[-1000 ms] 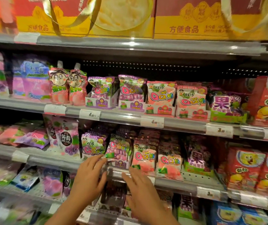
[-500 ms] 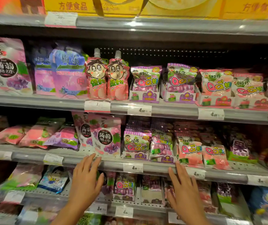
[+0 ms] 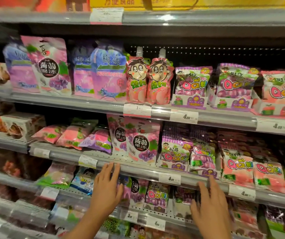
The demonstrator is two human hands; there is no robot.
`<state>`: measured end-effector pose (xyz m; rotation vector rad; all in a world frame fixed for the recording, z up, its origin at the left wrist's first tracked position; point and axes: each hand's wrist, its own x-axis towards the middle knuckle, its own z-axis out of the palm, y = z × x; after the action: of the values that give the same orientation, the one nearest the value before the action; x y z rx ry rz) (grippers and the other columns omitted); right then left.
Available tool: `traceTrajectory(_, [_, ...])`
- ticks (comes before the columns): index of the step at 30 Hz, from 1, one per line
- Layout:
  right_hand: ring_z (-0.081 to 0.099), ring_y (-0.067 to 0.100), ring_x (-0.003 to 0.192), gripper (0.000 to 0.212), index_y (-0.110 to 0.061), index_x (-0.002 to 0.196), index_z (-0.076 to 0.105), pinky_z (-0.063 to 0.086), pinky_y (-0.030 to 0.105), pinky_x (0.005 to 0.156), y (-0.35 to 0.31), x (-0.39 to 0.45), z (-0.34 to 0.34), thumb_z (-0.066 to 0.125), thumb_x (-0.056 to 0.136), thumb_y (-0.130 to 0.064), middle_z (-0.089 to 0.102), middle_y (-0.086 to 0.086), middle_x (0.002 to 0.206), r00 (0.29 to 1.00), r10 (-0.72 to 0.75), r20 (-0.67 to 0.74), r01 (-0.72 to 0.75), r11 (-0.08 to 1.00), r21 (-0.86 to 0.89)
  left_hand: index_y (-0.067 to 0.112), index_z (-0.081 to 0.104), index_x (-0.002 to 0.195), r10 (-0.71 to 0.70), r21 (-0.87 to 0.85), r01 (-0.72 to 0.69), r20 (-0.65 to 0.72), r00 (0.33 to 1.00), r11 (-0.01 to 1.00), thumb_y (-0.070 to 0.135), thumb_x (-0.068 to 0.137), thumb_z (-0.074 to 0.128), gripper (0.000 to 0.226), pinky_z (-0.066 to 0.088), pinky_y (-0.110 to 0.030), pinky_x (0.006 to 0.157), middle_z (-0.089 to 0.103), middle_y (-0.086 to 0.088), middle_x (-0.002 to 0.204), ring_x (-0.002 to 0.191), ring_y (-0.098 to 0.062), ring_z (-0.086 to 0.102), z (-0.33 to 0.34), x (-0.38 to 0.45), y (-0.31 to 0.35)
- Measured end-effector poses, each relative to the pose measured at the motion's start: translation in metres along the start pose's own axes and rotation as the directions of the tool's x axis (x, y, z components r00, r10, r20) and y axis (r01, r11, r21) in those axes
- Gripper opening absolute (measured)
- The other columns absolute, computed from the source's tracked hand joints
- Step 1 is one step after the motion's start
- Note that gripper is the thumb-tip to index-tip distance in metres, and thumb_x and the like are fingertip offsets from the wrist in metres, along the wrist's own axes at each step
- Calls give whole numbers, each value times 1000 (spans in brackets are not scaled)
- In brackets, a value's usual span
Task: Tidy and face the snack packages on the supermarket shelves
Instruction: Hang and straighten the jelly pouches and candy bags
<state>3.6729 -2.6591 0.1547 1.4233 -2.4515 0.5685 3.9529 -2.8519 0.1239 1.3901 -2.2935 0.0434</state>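
My left hand (image 3: 106, 188) is raised with fingers spread, its fingertips at the front rail of the middle shelf (image 3: 138, 171), below a purple konjac jelly pouch (image 3: 140, 142). My right hand (image 3: 210, 209) is also spread and holds nothing; it hovers at the same rail under the purple QQ gummy bags (image 3: 176, 152). Pink QQ gummy bags (image 3: 238, 168) lean forward to the right. Flat pink and purple packets (image 3: 79, 135) lie on the middle shelf to the left. On the upper shelf stand two pink spouted drink pouches (image 3: 148, 80).
Blue-purple plum jelly bags (image 3: 107, 73) and boxed QQ gummies (image 3: 191, 85) fill the upper shelf. The lower shelf holds more QQ bags (image 3: 156, 195) and a blue packet (image 3: 83, 181). Price tags (image 3: 184, 116) line the rails. Yellow boxes (image 3: 172, 1) sit on top.
The view has shifted left along the shelves, so the packages appear further right. Both hands have stayed spread at the middle shelf rail and have moved left with the view.
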Motion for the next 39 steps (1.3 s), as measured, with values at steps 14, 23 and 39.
traceTrajectory(14, [-8, 23, 156, 77, -24, 162, 14, 1, 51, 127, -132, -3, 64, 53, 98, -42, 4, 3, 170, 963, -259, 71, 256, 966, 45, 22, 36, 155, 182, 33, -182, 1, 983, 983, 48, 98, 35, 63, 35, -50, 115, 34, -7, 161, 146, -32, 35, -7, 3, -30])
traceTrajectory(23, [8, 29, 156, 73, -15, 158, 30, 20, 50, 125, -184, -11, 70, 62, 94, -31, 18, 11, 167, 1000, 11, 3, -11, 999, 51, 18, 41, 151, 154, -31, -157, -91, 984, 987, 47, 95, 34, 64, 29, -59, 114, 33, -14, 159, 147, -42, 24, -20, 28, -158])
traceTrajectory(39, [27, 37, 146, 70, -6, 149, 37, 24, 54, 120, -252, 100, -56, 60, 92, -40, 41, 15, 151, 969, -79, -233, -14, 928, -373, 20, 40, 153, 330, -46, -332, -61, 942, 942, 43, 90, 36, 68, 32, -64, 111, 47, -13, 148, 143, -41, 36, -16, 41, -208])
